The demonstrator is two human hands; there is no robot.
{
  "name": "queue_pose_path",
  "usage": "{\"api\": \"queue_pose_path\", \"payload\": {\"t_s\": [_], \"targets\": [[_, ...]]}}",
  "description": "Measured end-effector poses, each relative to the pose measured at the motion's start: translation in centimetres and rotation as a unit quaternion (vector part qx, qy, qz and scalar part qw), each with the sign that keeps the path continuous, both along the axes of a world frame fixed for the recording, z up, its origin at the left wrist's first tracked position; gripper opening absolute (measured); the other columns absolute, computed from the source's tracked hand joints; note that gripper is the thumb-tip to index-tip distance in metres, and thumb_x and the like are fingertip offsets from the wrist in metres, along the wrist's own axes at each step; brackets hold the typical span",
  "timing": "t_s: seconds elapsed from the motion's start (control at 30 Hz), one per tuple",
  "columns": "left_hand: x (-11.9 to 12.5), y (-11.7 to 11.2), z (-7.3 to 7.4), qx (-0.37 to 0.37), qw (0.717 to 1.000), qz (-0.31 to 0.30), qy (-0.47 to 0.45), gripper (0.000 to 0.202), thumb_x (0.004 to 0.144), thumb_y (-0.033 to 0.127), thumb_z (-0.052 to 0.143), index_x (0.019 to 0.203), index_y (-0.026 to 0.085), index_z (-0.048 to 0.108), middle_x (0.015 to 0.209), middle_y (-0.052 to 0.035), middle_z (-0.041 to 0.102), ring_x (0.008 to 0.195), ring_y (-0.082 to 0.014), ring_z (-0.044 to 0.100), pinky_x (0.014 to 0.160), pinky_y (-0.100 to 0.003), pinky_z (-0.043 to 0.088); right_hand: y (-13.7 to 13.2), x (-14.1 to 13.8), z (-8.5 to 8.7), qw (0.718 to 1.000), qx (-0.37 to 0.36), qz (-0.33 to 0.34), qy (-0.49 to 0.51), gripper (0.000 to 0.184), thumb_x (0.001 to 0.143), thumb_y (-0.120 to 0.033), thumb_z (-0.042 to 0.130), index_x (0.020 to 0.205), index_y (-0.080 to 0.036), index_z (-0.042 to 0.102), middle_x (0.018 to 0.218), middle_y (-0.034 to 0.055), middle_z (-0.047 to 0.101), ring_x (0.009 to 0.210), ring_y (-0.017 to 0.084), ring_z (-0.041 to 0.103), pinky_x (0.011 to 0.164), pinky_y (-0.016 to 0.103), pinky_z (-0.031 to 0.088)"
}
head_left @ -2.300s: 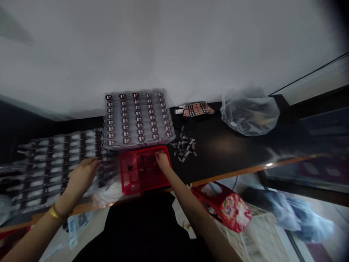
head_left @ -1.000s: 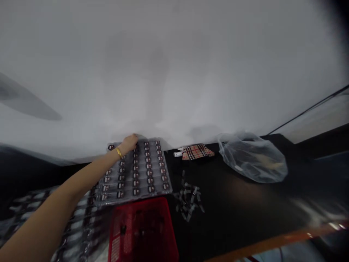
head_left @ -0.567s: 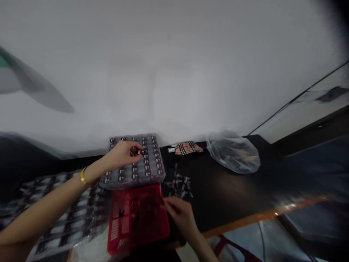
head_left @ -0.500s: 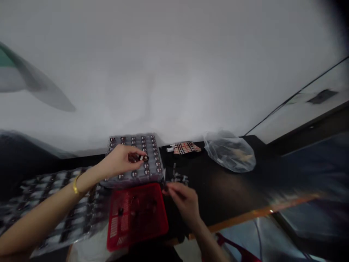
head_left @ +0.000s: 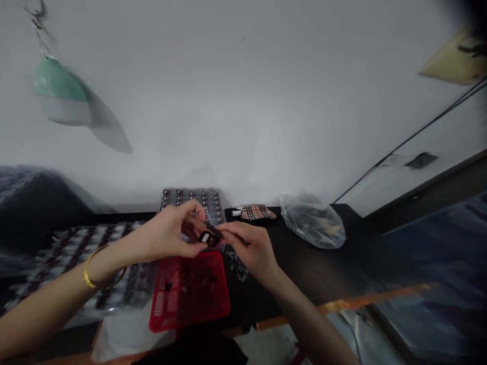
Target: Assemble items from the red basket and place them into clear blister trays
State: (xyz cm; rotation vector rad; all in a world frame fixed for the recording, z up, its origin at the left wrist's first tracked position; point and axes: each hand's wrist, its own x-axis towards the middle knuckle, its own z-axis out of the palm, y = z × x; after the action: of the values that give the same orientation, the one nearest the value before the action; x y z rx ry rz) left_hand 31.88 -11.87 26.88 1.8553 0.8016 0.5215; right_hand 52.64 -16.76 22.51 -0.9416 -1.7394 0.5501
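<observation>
My left hand and my right hand meet in the air above a red basket. Between their fingertips they pinch a small black part with a white face. My left wrist wears a gold bangle. Behind the hands lies a clear plastic tray with rows of several small dark parts. The red basket holds a few dark pieces. A loose pile of small grey-black pieces lies on the black table just under my right hand.
More clear trays with rows of parts cover the table's left side. A crumpled clear plastic bag and a plaid pouch sit at the back right. A white bag lies at the table's orange front edge. A green lamp hangs upper left.
My left hand came back from the tray with a small black part. My right hand rose from the grey pile to meet it; both now pinch the part over the basket.
</observation>
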Motion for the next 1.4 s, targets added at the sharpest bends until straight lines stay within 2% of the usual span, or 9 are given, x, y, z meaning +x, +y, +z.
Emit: {"api": "queue_pose_path", "payload": {"t_s": [0.2, 0.43, 0.57, 0.67, 0.87, 1.07, 1.17, 1.27, 1.4], "targets": [[-0.3, -0.9, -0.1, 0.006, 1.0, 0.001, -0.029, 0.037, 0.069, 0.024, 0.072, 0.088, 0.022, 0.04, 0.075, 0.0014, 0.069, 0.067, -0.0138, 0.066, 0.061, -0.024, 0.054, -0.9, -0.2, 0.9, 0.997, 0.06, -0.004, -0.041, 0.019, 0.089, -0.013, 0.058, 0.095, -0.02, 0.074, 0.087, 0.0032, 0.077, 0.077, 0.014, 0.073, 0.071, 0.023, 0.06], [-0.6, -1.5, 0.4, 0.001, 1.0, -0.013, -0.02, 0.038, 0.069, 0.025, 0.072, 0.087, 0.023, 0.039, 0.077, 0.0004, 0.069, 0.07, -0.0153, 0.067, 0.062, -0.026, 0.054, -1.4, -0.3, 0.6, 0.998, 0.046, -0.001, -0.042, 0.022, 0.089, -0.01, 0.056, 0.098, -0.02, 0.074, 0.089, 0.0035, 0.077, 0.073, 0.014, 0.073, 0.07, 0.023, 0.061], [-0.6, -1.6, 0.3, -0.001, 1.0, -0.005, -0.026, 0.039, 0.069, 0.026, 0.073, 0.087, 0.023, 0.039, 0.075, 0.0016, 0.067, 0.067, -0.0142, 0.065, 0.06, -0.024, 0.052, -1.5, -0.2, 0.7, 0.996, 0.062, 0.003, -0.062, 0.022, 0.089, -0.01, 0.056, 0.098, -0.021, 0.073, 0.09, 0.0035, 0.077, 0.078, 0.015, 0.074, 0.075, 0.025, 0.062], [-0.4, -1.7, 0.0, -0.021, 0.999, 0.008, -0.05, 0.04, 0.069, 0.025, 0.074, 0.088, 0.023, 0.039, 0.073, 0.003, 0.066, 0.066, -0.0131, 0.064, 0.061, -0.024, 0.052, -1.6, 0.0, 0.8, 0.993, 0.088, 0.003, -0.079, 0.024, 0.09, -0.01, 0.054, 0.1, -0.021, 0.072, 0.092, 0.004, 0.076, 0.081, 0.015, 0.073, 0.078, 0.025, 0.061], [0.3, -2.9, -0.5, -0.101, 0.984, 0.059, -0.135, 0.047, 0.065, 0.019, 0.076, 0.086, 0.024, 0.034, 0.072, 0.006, 0.066, 0.063, -0.0104, 0.064, 0.065, -0.024, 0.055, -2.1, 0.5, 0.9, 0.973, 0.187, -0.002, -0.136, 0.028, 0.092, -0.007, 0.051, 0.108, -0.023, 0.068, 0.099, 0.0036, 0.075, 0.089, 0.012, 0.072, 0.082, 0.019, 0.058], [0.7, -4.1, -0.9, -0.086, 0.976, 0.12, -0.159, 0.05, 0.06, 0.018, 0.079, 0.083, 0.023, 0.035, 0.074, 0.0047, 0.067, 0.062, -0.0103, 0.065, 0.066, -0.025, 0.058, -2.5, 0.9, 0.3, 0.965, 0.2, 0.038, -0.163, 0.034, 0.094, -0.007, 0.05, 0.122, -0.022, 0.06, 0.111, 0.0063, 0.072, 0.102, 0.013, 0.068, 0.092, 0.022, 0.056], [0.7, -4.3, -1.3, -0.098, 0.97, 0.128, -0.182, 0.051, 0.06, 0.018, 0.079, 0.084, 0.023, 0.035, 0.073, 0.0047, 0.069, 0.061, -0.0104, 0.066, 0.065, -0.024, 0.058, -2.5, 1.1, -0.1, 0.964, 0.196, 0.053, -0.172, 0.039, 0.094, -0.007, 0.048, 0.129, -0.023, 0.056, 0.116, 0.0066, 0.07, 0.106, 0.014, 0.067, 0.094, 0.024, 0.056], [0.5, -4.3, -1.9, -0.13, 0.959, 0.132, -0.217, 0.054, 0.06, 0.016, 0.081, 0.085, 0.023, 0.034, 0.074, 0.0048, 0.07, 0.063, -0.0105, 0.068, 0.066, -0.023, 0.058, -2.4, 1.4, -0.2, 0.958, 0.191, 0.07, -0.2, 0.04, 0.094, -0.006, 0.046, 0.13, -0.02, 0.055, 0.119, 0.0091, 0.068, 0.111, 0.015, 0.065, 0.097, 0.027, 0.054], [0.4, -4.3, -3.7, -0.198, 0.935, 0.151, -0.252, 0.057, 0.057, 0.017, 0.084, 0.086, 0.022, 0.035, 0.073, 0.005, 0.071, 0.062, -0.0107, 0.068, 0.065, -0.022, 0.056, -2.3, 0.9, -0.3, 0.938, 0.208, 0.068, -0.27, 0.036, 0.094, -0.005, 0.042, 0.125, -0.014, 0.058, 0.114, 0.0113, 0.07, 0.108, 0.017, 0.066, 0.094, 0.026, 0.055]]}}
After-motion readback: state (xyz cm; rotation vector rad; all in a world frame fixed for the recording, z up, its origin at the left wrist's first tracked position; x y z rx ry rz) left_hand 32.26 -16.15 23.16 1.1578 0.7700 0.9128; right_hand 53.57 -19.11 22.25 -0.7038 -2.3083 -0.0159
